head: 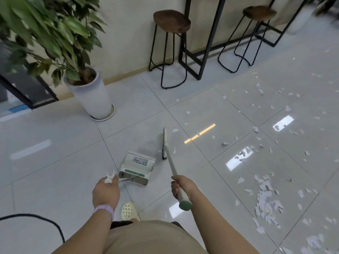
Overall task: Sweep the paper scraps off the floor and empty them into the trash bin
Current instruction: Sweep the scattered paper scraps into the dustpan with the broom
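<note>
My right hand (181,186) grips the white handle of a broom (169,160); its dark-bristled head (164,143) rests on the floor ahead of me. My left hand (105,191) holds the top of the handle of a white and green dustpan (136,167), which sits on the tiles just left of the broom head. Several white paper scraps (266,200) lie heaped to my right, and more are scattered across the floor toward the far right (260,92). No trash bin is in view.
A tall white pot with a leafy plant (91,96) stands at the left by the wall. Two bar stools (170,50) (245,37) and a black metal table frame (203,43) line the wall ahead. A black cable (45,222) crosses the floor at lower left.
</note>
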Motion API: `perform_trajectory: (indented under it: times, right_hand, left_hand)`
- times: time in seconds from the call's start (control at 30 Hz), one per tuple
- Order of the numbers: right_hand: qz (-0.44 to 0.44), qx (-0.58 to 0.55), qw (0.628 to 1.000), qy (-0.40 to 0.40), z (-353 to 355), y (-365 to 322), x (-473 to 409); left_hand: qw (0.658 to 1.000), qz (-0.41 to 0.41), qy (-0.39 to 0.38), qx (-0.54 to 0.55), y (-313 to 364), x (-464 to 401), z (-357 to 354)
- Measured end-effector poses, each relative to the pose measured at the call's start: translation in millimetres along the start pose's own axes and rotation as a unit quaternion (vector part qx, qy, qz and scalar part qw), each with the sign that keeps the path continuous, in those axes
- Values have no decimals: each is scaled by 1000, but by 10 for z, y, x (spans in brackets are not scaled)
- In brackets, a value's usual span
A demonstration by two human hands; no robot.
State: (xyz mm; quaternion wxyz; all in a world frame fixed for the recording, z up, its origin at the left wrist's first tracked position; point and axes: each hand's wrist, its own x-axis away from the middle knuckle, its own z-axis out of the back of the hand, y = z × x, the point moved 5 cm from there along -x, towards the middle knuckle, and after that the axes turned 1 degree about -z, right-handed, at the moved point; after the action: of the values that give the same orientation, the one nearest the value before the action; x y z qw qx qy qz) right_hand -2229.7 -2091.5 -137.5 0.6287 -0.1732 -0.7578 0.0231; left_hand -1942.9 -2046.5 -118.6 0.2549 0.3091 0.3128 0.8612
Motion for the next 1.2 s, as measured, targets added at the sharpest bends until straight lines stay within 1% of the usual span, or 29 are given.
perform_trajectory:
  times: [0.17, 0.27, 0.4, 0.5, 0.67, 0.77, 0.9, 0.97, 1.07, 1.2]
  right_hand:
    - [-40, 29, 997, -60, -852, -244, -61]
    - [-57, 36, 995, -75, -1236, -356, -180]
    - [-79, -12, 992, -102, -1619, -441, -306]
    - [-101, -52, 988, -101, -1821, -502, -389]
    - [-127, -41, 988, -80, -1976, -653, -472]
    - [-145, -60, 983, -91, -2049, -753, -519]
    - [-158, -83, 979, -97, -2054, -963, -703]
    - [-166, -112, 974, -103, -2055, -1109, -840]
    - [-158, -151, 970, -102, -2019, -1432, -1067]
    - [-149, -162, 972, -83, -1783, -1760, -1271]
  left_hand:
    - [999, -18, -25, -18, 218, -763, 324]
    - [997, -43, -40, -52, 286, -1173, 492]
    - [992, -50, -45, -102, 245, -1563, 679]
    - [988, -42, -55, -138, 133, -1783, 643]
    - [988, -6, -74, -136, 183, -2094, 504]
    - [988, 7, -76, -132, 297, -2196, 418]
    - [984, -14, -85, -157, 547, -2435, 214]
    - [982, -19, -89, -164, 692, -2596, 133]
    - [979, -8, -73, -188, 813, -2793, 138]
    - [973, -11, -39, -228, 876, -3125, 322]
